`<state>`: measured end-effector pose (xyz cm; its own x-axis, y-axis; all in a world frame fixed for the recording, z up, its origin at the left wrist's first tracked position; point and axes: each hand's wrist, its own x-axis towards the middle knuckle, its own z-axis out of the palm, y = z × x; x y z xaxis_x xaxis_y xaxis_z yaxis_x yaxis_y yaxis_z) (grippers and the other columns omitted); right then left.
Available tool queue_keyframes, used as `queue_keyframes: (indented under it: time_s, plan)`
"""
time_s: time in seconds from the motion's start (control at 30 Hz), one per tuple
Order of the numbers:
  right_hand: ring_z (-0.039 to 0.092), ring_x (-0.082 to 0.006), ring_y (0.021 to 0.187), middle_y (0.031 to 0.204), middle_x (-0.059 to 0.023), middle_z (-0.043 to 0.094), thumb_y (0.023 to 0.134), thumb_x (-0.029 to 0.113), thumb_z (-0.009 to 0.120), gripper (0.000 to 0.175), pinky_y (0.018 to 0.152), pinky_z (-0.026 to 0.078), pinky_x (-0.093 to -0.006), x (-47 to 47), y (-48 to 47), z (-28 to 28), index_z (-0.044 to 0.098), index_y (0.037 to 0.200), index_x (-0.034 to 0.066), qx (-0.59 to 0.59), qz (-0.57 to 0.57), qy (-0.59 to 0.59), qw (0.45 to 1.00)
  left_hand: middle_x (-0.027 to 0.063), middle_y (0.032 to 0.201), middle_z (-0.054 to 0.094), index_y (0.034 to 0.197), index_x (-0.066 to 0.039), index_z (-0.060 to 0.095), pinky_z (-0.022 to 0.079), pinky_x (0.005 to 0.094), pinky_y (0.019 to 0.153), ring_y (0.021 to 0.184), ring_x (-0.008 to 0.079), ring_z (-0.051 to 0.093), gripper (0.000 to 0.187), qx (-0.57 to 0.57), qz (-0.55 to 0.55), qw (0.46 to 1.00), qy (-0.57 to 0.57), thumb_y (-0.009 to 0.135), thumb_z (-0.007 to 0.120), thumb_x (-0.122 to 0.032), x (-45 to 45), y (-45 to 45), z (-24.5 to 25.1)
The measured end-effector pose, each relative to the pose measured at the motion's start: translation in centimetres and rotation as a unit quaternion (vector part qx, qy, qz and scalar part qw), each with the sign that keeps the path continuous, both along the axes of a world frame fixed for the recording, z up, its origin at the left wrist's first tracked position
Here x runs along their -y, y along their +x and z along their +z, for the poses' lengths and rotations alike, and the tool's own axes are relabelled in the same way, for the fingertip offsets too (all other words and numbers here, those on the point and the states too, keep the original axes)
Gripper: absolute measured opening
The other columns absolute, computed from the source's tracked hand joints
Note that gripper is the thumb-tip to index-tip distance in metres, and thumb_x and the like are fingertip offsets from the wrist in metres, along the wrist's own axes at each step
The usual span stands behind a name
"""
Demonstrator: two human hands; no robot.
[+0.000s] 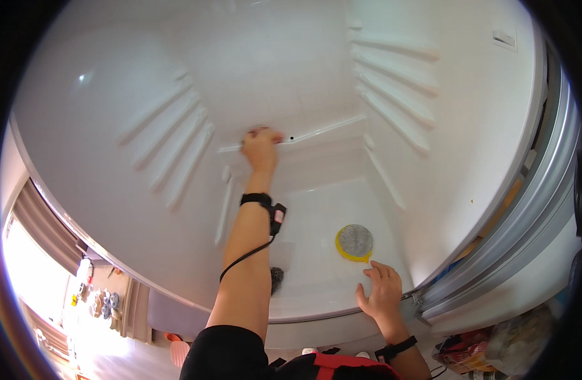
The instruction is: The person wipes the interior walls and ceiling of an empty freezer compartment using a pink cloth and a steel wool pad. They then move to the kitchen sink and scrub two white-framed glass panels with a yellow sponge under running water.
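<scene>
The white inside of an emptied refrigerator [291, 95] lies in front of me. My left hand [261, 148] reaches deep in and presses a reddish-brown thing [259, 129], mostly hidden by my fingers, against the back wall by the ledge. A small dark hole [292, 138] shows just right of it. My right hand [382, 290] rests near the front edge of the compartment floor, fingers apart, holding nothing. Just beyond its fingertips lies a round grey scouring pad with a yellow rim [356, 241]. A dark wire scrubber [276, 280] sits partly hidden behind my left forearm.
Moulded shelf ribs [167, 137] line the left wall, and more ribs [397, 85] line the right. An opened door with a grey edge [523, 209] stands at the right. Plastic bags [518, 337] are at lower right. A pink slipper [179, 352] is on the floor.
</scene>
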<state>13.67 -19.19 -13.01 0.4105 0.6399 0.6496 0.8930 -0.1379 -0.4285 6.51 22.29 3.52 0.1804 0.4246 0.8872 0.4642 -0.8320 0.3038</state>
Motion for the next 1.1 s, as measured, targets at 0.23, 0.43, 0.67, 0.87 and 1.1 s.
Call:
queue_keyframes:
  time_s: [0.23, 0.43, 0.67, 0.87, 1.1]
  plan:
    - [0.058, -0.0327, 0.103, 0.111, -0.0126, 0.063, 0.069, 0.023, 0.068, 0.029, 0.088, 0.045, -0.0448, 0.0, 0.1, 0.2, 0.065, 0.093, 0.0072, 0.010, 0.017, -0.016, 1.000, -0.0008, 0.092, 0.068, 0.087, -0.015, 0.069, 0.042, 0.0373, 0.085, 0.098, 0.0262, 0.059, 0.027, -0.005, -0.066, 0.991, 0.120, 0.074, 0.060, 0.006, 5.7, 5.8, -0.8]
    - [0.057, -0.0335, 0.104, 0.112, -0.0137, 0.062, 0.070, 0.023, 0.067, 0.029, 0.089, 0.044, -0.0457, 0.1, 0.0, 0.2, 0.064, 0.094, 0.0072, 0.006, 0.019, -0.025, 0.999, 0.0059, 0.112, 0.062, 0.103, -0.006, 0.060, 0.045, 0.0407, 0.087, 0.102, 0.0299, 0.057, 0.020, 0.211, 0.128, 0.969, 0.023, 0.085, 0.054, 0.003, 3.4, -3.7, -3.2]
    - [0.056, -0.0335, 0.105, 0.114, -0.0132, 0.061, 0.070, 0.024, 0.068, 0.031, 0.089, 0.044, -0.0460, 0.0, -0.2, 0.5, 0.064, 0.096, 0.0071, 0.003, 0.016, -0.038, 0.999, 0.0096, 0.150, 0.039, 0.141, -0.007, 0.040, 0.040, 0.0416, 0.100, 0.127, 0.0342, 0.044, 0.071, 0.249, 0.210, 0.942, -0.080, 0.074, 0.047, 0.017, 0.0, -2.2, -5.9]
    - [0.056, -0.0324, 0.107, 0.117, -0.0124, 0.061, 0.072, 0.025, 0.069, 0.031, 0.092, 0.043, -0.0454, 0.1, -0.1, 0.8, 0.064, 0.098, 0.0078, 0.002, 0.010, -0.062, 0.998, 0.0116, 0.155, 0.034, 0.146, -0.008, 0.038, 0.028, 0.0440, 0.104, 0.135, 0.0354, 0.038, 0.069, 0.183, 0.173, 0.964, -0.079, 0.079, 0.049, 0.007, 3.0, 6.9, -8.0]
    - [0.057, -0.0317, 0.106, 0.117, -0.0116, 0.061, 0.072, 0.025, 0.068, 0.031, 0.092, 0.044, -0.0439, 0.1, -0.1, 0.9, 0.064, 0.098, 0.0079, 0.005, 0.008, -0.055, 0.998, 0.0097, 0.160, 0.021, 0.145, -0.007, 0.041, 0.027, 0.0454, 0.112, 0.138, 0.0352, 0.033, 0.064, 0.028, -0.097, 0.987, -0.123, 0.084, 0.051, 0.009, 9.8, 18.9, -9.1]
